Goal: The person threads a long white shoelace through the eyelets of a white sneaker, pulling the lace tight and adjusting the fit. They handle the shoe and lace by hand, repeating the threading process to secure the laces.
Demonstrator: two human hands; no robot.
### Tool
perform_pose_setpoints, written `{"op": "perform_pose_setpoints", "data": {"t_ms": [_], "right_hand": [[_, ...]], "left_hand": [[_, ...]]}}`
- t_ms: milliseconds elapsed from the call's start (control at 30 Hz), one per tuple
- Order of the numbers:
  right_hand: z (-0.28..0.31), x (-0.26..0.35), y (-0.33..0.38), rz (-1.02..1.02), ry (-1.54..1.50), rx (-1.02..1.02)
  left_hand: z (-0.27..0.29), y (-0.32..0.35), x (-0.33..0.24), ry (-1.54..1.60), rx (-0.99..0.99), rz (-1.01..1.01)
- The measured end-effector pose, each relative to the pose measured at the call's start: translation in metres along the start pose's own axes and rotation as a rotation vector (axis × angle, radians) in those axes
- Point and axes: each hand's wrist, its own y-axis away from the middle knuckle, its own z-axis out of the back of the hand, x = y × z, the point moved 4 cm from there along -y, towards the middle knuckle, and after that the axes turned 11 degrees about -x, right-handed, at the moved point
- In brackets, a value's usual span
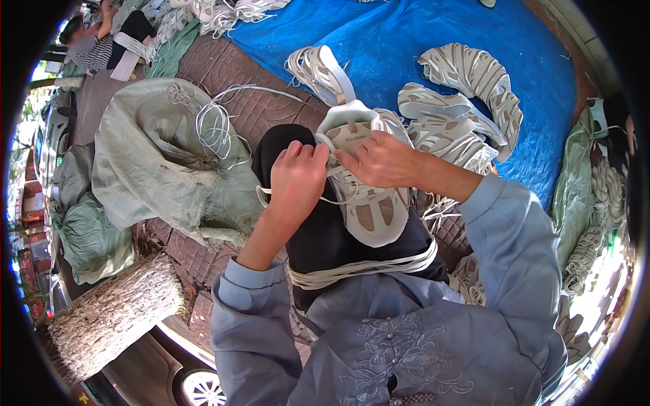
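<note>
A white and beige sneaker (376, 220) rests on my lap, its toe pointing toward me and its collar away. My left hand (298, 172) is closed at the left side of the shoe opening, pinching a white shoelace (338, 201) that loops out below it and across the shoe. My right hand (387, 161) is closed over the tongue and lacing area, gripping the sneaker there; its fingertips partly hide what they pinch. A bundle of white laces (365, 269) lies across my dark-clothed thighs.
A blue tarp (535, 40) ahead holds several similar sneakers (474, 71), some in a curved row. To the left lie a pale green sack (122, 155), a tangle of white lace (213, 128) and a log (118, 314). Another person (95, 51) sits at the far left.
</note>
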Motion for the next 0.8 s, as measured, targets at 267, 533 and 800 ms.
{"op": "perform_pose_setpoints", "data": {"t_ms": [267, 533, 800], "right_hand": [[0.038, -0.038, 0.006, 0.020, 0.088, 0.177], [0.077, -0.129, 0.061, -0.126, 0.297, 0.192], [0.111, -0.199, 0.120, -0.258, 0.430, 0.237]], "left_hand": [[0.012, 0.000, 0.010, -0.138, 0.099, -0.133], [0.076, 0.018, 0.120, -0.446, 0.086, -0.036], [0.193, 0.067, 0.239, -0.688, 0.044, 0.241]]}}
